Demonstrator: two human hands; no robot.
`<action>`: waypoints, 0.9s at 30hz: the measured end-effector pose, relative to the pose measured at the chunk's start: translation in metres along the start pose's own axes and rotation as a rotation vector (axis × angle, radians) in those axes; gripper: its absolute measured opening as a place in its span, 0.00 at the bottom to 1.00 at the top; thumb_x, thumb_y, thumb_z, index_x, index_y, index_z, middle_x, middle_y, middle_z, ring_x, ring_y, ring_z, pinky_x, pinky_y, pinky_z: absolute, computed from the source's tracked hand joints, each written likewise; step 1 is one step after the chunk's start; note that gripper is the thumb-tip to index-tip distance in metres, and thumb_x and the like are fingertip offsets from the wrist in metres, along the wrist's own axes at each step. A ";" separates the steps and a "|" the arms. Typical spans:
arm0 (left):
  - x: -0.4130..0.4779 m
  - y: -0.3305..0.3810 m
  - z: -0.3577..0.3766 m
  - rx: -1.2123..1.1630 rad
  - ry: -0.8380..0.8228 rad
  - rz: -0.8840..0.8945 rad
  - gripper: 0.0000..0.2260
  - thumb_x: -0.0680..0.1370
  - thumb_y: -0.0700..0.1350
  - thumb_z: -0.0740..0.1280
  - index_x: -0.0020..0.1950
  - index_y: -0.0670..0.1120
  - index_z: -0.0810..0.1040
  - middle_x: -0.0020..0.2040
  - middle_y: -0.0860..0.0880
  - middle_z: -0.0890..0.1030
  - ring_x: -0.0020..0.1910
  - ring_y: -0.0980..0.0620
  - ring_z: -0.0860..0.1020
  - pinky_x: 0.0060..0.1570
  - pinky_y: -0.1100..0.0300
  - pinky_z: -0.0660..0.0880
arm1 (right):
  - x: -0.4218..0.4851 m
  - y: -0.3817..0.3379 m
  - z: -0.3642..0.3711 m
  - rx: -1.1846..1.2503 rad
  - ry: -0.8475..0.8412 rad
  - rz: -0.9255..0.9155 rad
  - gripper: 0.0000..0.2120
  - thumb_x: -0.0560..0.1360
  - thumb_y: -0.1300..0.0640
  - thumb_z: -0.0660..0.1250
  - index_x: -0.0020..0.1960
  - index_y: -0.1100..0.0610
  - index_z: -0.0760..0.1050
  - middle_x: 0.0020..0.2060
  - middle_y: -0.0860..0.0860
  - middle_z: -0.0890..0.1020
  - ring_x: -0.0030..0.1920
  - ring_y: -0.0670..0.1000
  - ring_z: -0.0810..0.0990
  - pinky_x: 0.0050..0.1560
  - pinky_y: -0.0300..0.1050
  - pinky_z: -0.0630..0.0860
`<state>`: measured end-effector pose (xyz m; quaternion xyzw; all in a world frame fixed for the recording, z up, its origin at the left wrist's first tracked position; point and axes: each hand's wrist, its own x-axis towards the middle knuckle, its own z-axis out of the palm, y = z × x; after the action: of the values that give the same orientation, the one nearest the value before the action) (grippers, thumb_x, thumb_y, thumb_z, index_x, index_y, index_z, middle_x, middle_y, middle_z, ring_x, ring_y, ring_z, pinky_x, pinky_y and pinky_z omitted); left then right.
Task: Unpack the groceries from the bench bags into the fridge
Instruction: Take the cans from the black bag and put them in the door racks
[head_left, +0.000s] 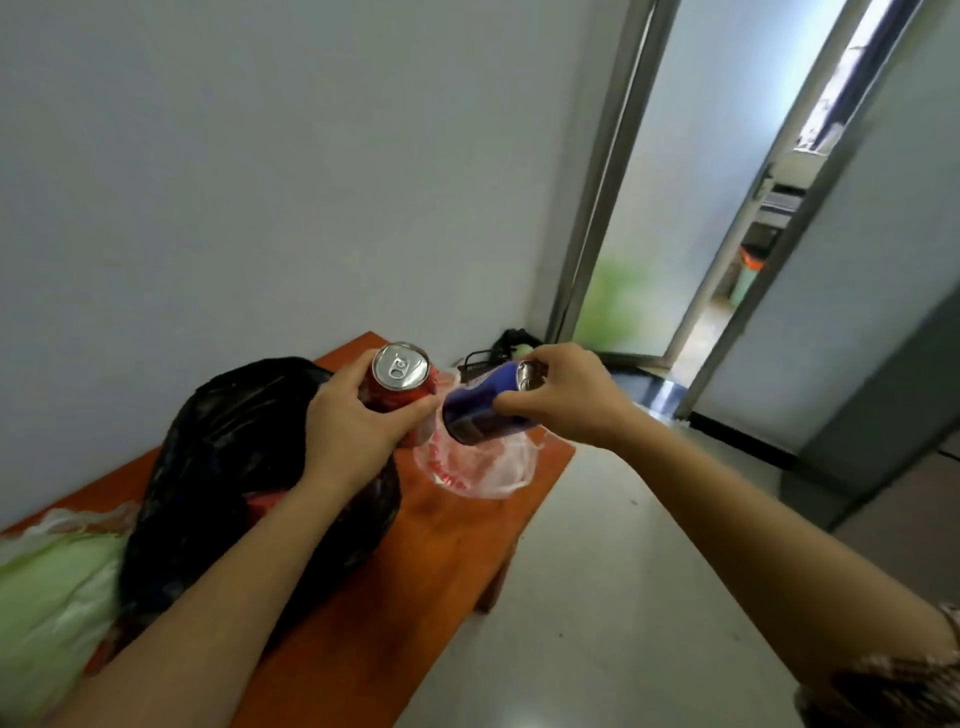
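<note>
I have the red soda can (401, 383) wrapped upright in my left hand (358, 421) and the tilted blue can (480, 408) pinched in my right hand (566, 397), both lifted above the orange bench (457, 551), so next I judge they go to the fridge, which I can't see.

I see the orange wooden tabletop (363, 649) crowded: bulky black plastic bag (234, 467) fills the left-middle, crumpled clear red-printed plastic bag (478, 467) blocks the far end. Bare strip along the near right edge; pale floor (597, 597) beside it open.
</note>
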<state>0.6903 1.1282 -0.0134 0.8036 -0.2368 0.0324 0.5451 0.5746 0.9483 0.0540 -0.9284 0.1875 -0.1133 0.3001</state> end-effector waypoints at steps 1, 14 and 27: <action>-0.004 0.019 0.017 -0.030 -0.012 0.014 0.21 0.62 0.54 0.79 0.52 0.57 0.76 0.48 0.59 0.79 0.47 0.61 0.77 0.49 0.67 0.72 | -0.009 0.012 -0.018 -0.005 0.039 0.020 0.12 0.65 0.50 0.74 0.43 0.57 0.78 0.32 0.51 0.80 0.32 0.49 0.77 0.31 0.38 0.74; -0.146 0.223 0.271 -0.408 -0.351 0.012 0.16 0.62 0.49 0.79 0.46 0.57 0.79 0.42 0.60 0.81 0.43 0.60 0.79 0.41 0.69 0.74 | -0.217 0.208 -0.227 -0.070 0.439 0.310 0.13 0.64 0.49 0.74 0.43 0.56 0.79 0.36 0.52 0.82 0.38 0.53 0.80 0.38 0.49 0.80; -0.200 0.406 0.474 -0.554 -0.619 0.217 0.26 0.68 0.47 0.77 0.64 0.47 0.75 0.54 0.52 0.79 0.53 0.52 0.76 0.55 0.55 0.76 | -0.311 0.351 -0.404 -0.222 0.775 0.447 0.18 0.63 0.47 0.76 0.49 0.54 0.78 0.43 0.50 0.81 0.41 0.47 0.79 0.44 0.47 0.81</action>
<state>0.2470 0.6560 0.0825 0.5692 -0.4719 -0.2179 0.6371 0.0646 0.6065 0.1342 -0.7808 0.4927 -0.3637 0.1239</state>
